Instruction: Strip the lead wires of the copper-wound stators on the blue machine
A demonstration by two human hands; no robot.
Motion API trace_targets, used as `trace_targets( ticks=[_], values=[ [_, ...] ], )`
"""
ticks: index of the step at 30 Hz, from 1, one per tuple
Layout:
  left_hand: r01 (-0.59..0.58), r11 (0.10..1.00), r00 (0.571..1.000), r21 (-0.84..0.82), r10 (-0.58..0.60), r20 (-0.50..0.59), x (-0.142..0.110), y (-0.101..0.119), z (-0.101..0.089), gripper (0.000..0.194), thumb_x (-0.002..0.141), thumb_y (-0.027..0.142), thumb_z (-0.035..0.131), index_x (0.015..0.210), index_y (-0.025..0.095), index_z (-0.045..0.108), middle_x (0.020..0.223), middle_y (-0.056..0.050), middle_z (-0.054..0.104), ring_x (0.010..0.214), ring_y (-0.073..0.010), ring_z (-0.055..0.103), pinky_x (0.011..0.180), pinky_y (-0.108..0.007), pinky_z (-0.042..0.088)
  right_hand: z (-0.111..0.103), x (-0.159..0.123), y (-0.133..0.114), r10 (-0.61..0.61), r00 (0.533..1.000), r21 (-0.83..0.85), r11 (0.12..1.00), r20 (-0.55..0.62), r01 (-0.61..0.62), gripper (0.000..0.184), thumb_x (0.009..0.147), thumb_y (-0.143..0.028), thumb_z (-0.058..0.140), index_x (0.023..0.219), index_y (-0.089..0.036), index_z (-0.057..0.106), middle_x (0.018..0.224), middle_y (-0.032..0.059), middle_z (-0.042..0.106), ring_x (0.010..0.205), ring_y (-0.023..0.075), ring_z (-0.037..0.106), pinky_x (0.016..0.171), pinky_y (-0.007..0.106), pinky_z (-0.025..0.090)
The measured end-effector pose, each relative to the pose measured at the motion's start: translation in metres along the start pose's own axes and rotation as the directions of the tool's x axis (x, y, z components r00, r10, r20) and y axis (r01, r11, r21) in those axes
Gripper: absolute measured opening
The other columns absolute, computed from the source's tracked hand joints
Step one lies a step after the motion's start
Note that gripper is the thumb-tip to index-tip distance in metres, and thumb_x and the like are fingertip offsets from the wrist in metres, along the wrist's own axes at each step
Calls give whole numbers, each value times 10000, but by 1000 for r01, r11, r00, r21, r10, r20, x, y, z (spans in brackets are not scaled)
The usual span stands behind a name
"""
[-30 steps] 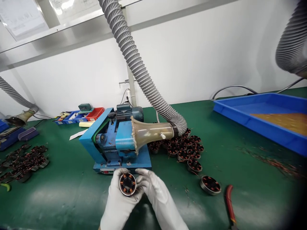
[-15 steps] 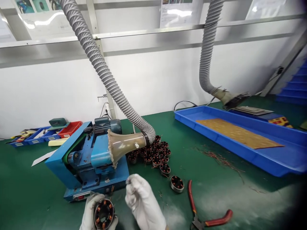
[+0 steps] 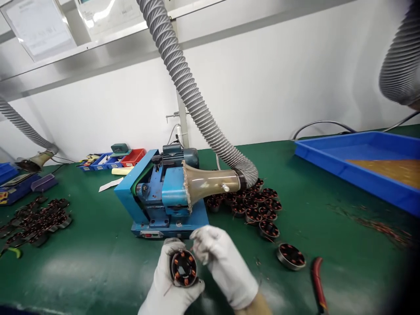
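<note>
My left hand point(image 3: 167, 284), in a white glove, is wrapped round a round motor stator point(image 3: 183, 267) with copper coils, its open face turned up toward me. My right hand point(image 3: 225, 262), also gloved, is pinched at the stator's upper right rim; what the fingertips hold is too small to make out. Both hands hover over the green mat just in front of a blue bench machine point(image 3: 160, 197). A tan suction funnel point(image 3: 210, 183) on a grey ribbed hose point(image 3: 197, 100) points at the machine.
Several more stators point(image 3: 259, 205) are heaped right of the machine, one stator point(image 3: 291, 256) apart. Red-handled pliers point(image 3: 318, 284) lie at the right. A blue tray point(image 3: 361, 164) stands far right. Dark parts point(image 3: 36, 221) and small bins point(image 3: 111, 158) are on the left.
The view has swung back left. My left hand has raised the stator toward the middle, and my right hand has come back to its rim.
</note>
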State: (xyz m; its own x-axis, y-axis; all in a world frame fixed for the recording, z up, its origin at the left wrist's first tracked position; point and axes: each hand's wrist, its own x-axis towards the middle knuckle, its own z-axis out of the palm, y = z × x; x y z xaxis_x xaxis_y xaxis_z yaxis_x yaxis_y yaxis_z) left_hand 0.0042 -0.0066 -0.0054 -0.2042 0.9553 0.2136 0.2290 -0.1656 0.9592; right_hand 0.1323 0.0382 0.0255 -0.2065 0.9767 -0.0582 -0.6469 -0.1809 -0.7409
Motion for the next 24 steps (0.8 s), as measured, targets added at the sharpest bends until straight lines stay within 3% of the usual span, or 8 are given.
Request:
trace_targets(
  ticks=[2, 4, 7, 10, 13, 17, 20, 24],
  values=[
    [-94, 995, 996, 34, 94, 3, -3, 2, -7, 440, 517, 153, 677, 930, 218, 540, 1019, -54, 551, 1029, -254, 546, 869, -364, 468, -6, 0, -5, -21, 998, 170, 985, -63, 32, 212, 607, -321, 783, 669, -153, 670, 496, -55, 473, 434, 44, 367, 413, 159, 303],
    [-159, 985, 987, 63, 160, -9, -4, 4, -10, 430, 577, 148, 660, 979, 226, 532, 1056, -56, 522, 1043, -251, 533, 858, -359, 469, -7, -4, -1, -35, 996, 157, 986, -84, 48, 213, 663, -342, 740, 759, -164, 674, 585, -27, 541, 507, 74, 454, 485, 185, 383],
    [-271, 958, 963, 96, 268, 37, -2, 6, -10, 419, 664, 113, 610, 1055, 244, 536, 1083, -70, 516, 1056, -245, 531, 885, -357, 452, 5, -11, 14, -61, 998, -179, 982, -7, 59, 196, 737, -337, 659, 808, -157, 687, 741, 37, 623, 687, 158, 562, 649, 270, 450],
    [-344, 934, 936, 97, 333, 114, 1, 4, -10, 430, 720, 93, 565, 1124, 235, 523, 1087, -102, 530, 1054, -249, 547, 915, -367, 435, 19, -7, 21, -208, 978, -485, 857, -13, 176, 142, 738, -254, 626, 636, -167, 673, 695, 25, 613, 702, 169, 561, 672, 265, 435],
    [-355, 927, 932, 123, 342, 118, 2, -2, -15, 434, 697, 100, 626, 1097, 231, 523, 1065, -99, 531, 1035, -251, 560, 896, -361, 449, 19, 5, 13, -235, 969, -484, 858, -72, 172, 175, 736, -268, 615, 604, -162, 662, 600, 14, 593, 596, 148, 528, 584, 255, 424],
    [-204, 968, 979, 146, 205, 6, 5, -4, -17, 434, 677, 161, 677, 1072, 232, 511, 1094, -79, 521, 1051, -239, 539, 918, -356, 423, 10, 14, 13, -355, 880, -255, 925, -314, 282, 229, 743, -385, 624, 755, -161, 671, 649, 15, 615, 591, 139, 540, 580, 256, 455],
    [53, 994, 998, 93, -49, -41, 13, -4, -10, 458, 724, 217, 634, 1147, 231, 461, 1132, -83, 552, 1021, -228, 564, 895, -347, 432, 16, 11, 36, -296, 924, -375, 907, -242, 192, 283, 734, -403, 647, 895, -170, 667, 849, 63, 687, 797, 199, 620, 743, 301, 492],
    [252, 968, 959, -12, -252, -131, 32, -11, 9, 408, 727, 239, 618, 1104, 212, 464, 1063, -91, 620, 944, -220, 607, 834, -340, 461, 26, 14, 63, -242, 940, -587, 807, -239, 59, 409, 705, -425, 658, 1042, -196, 627, 1039, 88, 682, 971, 258, 613, 876, 371, 464]
  ],
)
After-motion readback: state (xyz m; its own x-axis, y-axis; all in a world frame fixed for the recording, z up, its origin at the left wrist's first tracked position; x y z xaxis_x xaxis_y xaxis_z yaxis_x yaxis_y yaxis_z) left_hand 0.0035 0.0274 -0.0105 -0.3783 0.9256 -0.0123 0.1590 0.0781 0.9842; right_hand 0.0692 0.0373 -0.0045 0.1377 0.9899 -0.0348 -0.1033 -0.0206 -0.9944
